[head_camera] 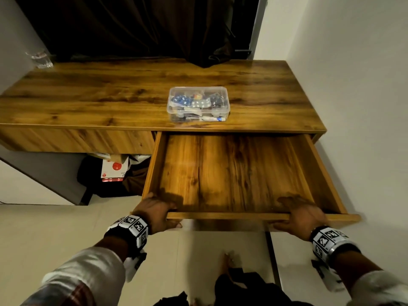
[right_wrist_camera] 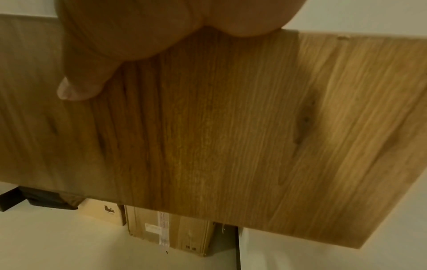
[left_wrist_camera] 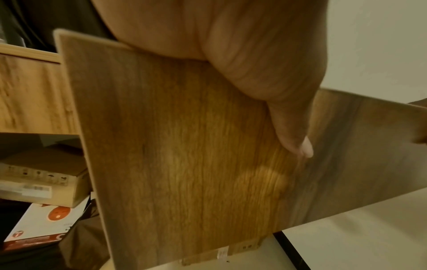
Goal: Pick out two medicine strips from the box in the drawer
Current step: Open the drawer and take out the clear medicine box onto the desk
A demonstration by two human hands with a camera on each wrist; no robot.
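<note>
The tabletop (head_camera: 110,96) is finished in warm brown wood grain with a soft sheen, and light is reflected from it in pale patches. The drawer (head_camera: 231,173) is made of the same wood-look board, streaked darker along the grain; its front panel (left_wrist_camera: 184,146) is seen smooth and satiny from the wrist views. The box (head_camera: 198,107) is of clear, glossy plastic, through which foil-backed medicine strips (head_camera: 201,104) are glimpsed, silvery and shiny. A dark cloth curtain (head_camera: 132,25) hangs matt and folded behind. Matt brown cardboard boxes (right_wrist_camera: 166,232) are seen on a smooth pale floor (head_camera: 55,228)
</note>
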